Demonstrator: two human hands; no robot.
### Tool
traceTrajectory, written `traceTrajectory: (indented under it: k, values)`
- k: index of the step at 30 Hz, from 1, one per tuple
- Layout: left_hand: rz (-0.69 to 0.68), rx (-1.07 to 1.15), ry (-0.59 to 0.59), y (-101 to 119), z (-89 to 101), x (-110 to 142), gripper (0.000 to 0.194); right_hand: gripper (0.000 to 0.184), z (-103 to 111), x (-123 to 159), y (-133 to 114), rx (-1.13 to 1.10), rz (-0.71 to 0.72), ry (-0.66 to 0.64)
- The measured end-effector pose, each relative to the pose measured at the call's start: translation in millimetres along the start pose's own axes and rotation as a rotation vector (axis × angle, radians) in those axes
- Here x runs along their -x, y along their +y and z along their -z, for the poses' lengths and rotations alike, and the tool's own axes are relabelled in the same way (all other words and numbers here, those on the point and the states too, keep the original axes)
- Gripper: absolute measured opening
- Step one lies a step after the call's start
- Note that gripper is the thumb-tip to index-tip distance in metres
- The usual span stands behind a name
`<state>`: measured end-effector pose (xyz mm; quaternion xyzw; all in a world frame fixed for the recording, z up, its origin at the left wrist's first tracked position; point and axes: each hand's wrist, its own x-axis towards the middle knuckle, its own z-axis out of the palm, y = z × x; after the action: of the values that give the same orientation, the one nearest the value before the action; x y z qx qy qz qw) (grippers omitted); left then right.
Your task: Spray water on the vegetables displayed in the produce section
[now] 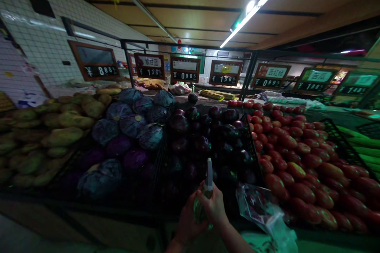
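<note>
Both of my hands are around a spray bottle (pixel 209 176) with a pale grey-white head and a greenish, see-through body. My left hand (pixel 187 221) wraps the body low down from the left side. Higher up, at the neck just under the head, my right hand (pixel 216 205) grips it from the right. The bottle is roughly upright, its head in front of a heap of dark round eggplants (pixel 202 143). My fingers hide much of its body, and the lighting there is dim.
Purple cabbages (pixel 133 125) and potatoes (pixel 68 120) lie left of the eggplants. Tomatoes (pixel 303 162) fill the right, with long green vegetables (pixel 360 148) beyond. A clear plastic bag (pixel 267 215) lies at the front edge. Price signs (pixel 185 70) hang from a rail behind.
</note>
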<state>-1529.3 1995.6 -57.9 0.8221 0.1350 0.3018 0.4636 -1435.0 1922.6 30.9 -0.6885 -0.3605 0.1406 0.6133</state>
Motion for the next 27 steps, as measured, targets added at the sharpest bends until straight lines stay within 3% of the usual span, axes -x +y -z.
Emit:
traceTrajectory:
  k: [16, 27]
  values:
    - [0.088, 0.037, -0.037, -3.3, 0.8, 1.2, 0.087, 0.026, 1.2, 0.1, -4.6, -0.013, 0.014, 0.023]
    - [0.079, 0.015, -0.010, 3.8, 1.1, -0.9, 0.084, 0.024, 2.0, -0.4, -3.3, -0.041, 0.029, 0.013]
